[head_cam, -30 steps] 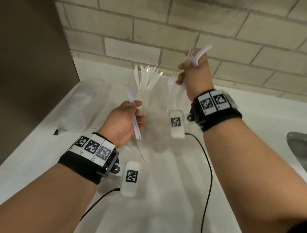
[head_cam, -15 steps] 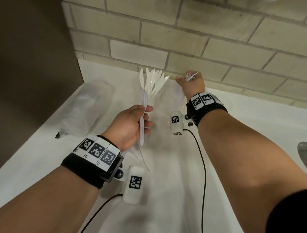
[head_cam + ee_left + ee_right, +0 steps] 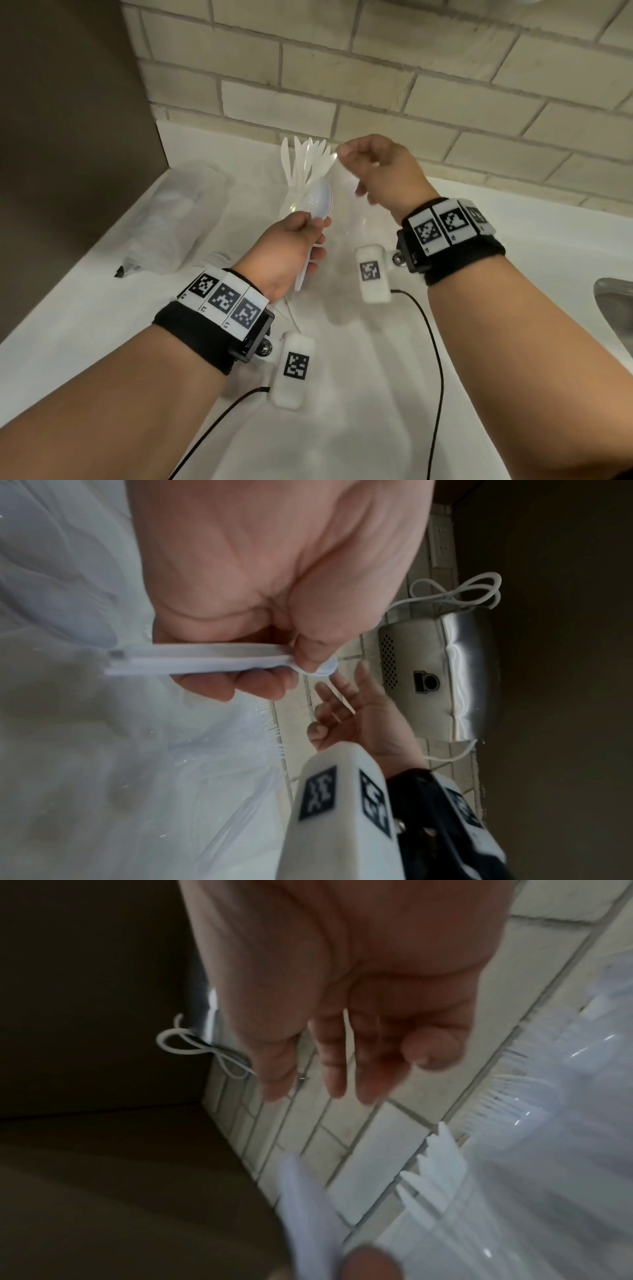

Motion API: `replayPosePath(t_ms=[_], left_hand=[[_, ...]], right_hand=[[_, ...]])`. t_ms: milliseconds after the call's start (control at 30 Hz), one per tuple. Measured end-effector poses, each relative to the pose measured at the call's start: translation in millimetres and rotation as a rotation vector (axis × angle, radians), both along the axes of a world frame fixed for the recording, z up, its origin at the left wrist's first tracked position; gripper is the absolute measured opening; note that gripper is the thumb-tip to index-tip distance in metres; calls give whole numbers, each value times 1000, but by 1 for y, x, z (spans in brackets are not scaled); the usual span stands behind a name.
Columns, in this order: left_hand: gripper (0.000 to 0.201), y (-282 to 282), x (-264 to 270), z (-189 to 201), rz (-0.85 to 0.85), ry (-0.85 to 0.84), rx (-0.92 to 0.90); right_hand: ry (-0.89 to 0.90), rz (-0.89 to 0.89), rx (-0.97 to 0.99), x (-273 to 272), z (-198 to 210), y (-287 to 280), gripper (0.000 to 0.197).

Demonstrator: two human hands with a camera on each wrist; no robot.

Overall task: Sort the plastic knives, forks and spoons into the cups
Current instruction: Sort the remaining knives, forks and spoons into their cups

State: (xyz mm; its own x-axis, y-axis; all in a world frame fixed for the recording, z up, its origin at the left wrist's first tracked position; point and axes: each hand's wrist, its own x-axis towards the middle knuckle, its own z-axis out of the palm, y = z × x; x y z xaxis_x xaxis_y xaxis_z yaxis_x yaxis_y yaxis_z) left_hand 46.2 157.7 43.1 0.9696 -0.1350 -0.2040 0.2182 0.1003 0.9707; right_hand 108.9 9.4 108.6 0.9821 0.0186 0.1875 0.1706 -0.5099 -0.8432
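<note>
Here, the left hand (image 3: 291,250) pinches stacked spoons (image 3: 317,209) between thumb and curled fingers. The right hand (image 3: 380,171), fingers loose and empty, hovers just beyond. Likely next: drop spoons into their cup, hard to make out.

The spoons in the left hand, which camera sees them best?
The head view: the spoons show their bowls above the left hand. The left wrist view shows only stacked handles edge-on. The right wrist view shows just a white blur.

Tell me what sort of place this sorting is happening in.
Probably a kitchenette or break-room counter: a white countertop against a painted brick wall, and the edge of a metal sink at the right.
</note>
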Motion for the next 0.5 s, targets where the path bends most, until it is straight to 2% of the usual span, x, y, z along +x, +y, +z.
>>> replayPosePath(t_ms=[100, 200, 267, 400, 500], left_hand=[[20, -8, -4, -1, -46, -95, 110], [24, -16, -12, 0, -112, -167, 200], [28, -18, -17, 0, -152, -187, 273], [47, 15, -17, -4, -138, -252, 784], [77, 54, -11, -12, -82, -97, 1138]], right_hand=[[114, 208, -145, -33, -2, 1, 35], [76, 205, -180, -47, -11, -3, 17], [65, 166, -196, -51, -15, -9, 17], [-85, -6, -209, -46, -4, -40, 19], [-276, -201, -239, -37, 20, -71, 24]])
